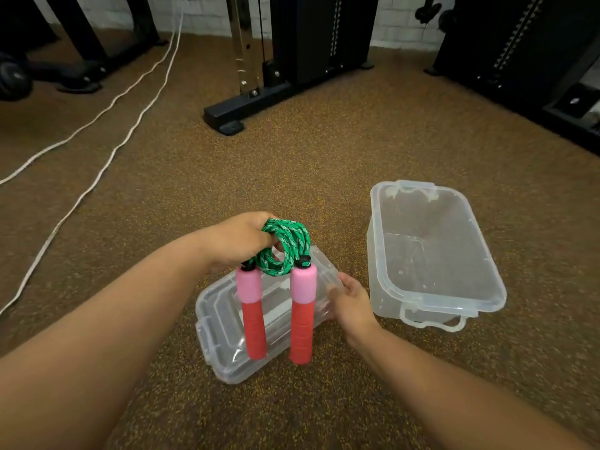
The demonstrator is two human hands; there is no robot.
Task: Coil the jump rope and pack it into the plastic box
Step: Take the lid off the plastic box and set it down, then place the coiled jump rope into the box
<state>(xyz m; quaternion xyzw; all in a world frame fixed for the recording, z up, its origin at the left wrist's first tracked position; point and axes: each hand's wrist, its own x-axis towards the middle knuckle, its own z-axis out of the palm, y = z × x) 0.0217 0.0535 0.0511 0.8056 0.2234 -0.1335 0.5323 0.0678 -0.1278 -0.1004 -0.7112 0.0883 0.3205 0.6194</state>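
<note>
My left hand (240, 241) holds up the coiled green braided jump rope (285, 248), fingers through the loops. Its two pink-and-red handles (302, 319) hang straight down side by side. Under them on the floor lies a clear plastic lid (220, 339), slightly tilted. My right hand (352, 303) grips the lid's right edge. The clear plastic box (435, 248) stands open to the right with nothing inside, a carry handle at its near end. The rope hangs left of the box, above the lid.
The floor is brown speckled rubber (324, 157). A white cord (107, 164) runs across the left side. Black gym machine frames (227, 115) stand at the back centre, back left and back right.
</note>
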